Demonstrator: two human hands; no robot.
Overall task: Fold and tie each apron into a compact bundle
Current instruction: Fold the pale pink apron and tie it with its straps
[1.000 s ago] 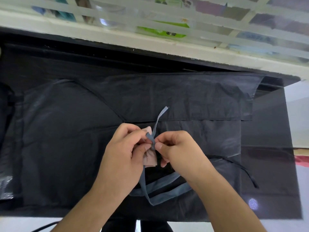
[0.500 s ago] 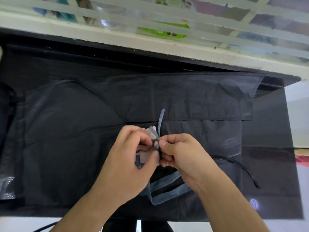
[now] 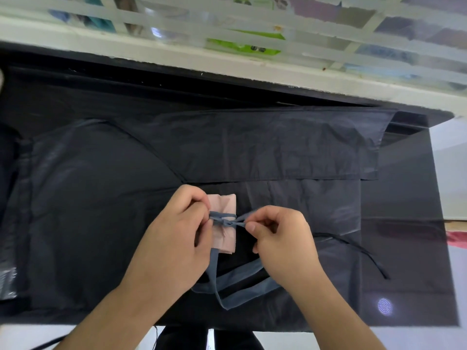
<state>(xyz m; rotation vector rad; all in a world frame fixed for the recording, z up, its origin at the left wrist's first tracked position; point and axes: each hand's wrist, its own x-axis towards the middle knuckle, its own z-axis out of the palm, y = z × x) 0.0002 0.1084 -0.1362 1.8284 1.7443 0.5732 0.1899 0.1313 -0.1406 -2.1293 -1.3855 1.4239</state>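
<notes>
step: tying. pink bundle [image 3: 223,223] sits on dark aprons [image 3: 278,152] on the counter. left hand [image 3: 177,238] and right hand [image 3: 283,236] each pinch an end of the blue tie [image 3: 223,220], knot formed. next: pull ends apart evenly to cinch.

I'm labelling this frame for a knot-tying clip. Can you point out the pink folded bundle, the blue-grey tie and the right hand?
pink folded bundle [image 3: 225,202]: head view, upper bare end.
blue-grey tie [image 3: 222,215]: head view, band across the bundle.
right hand [image 3: 283,236]: head view, back of the hand.
</notes>
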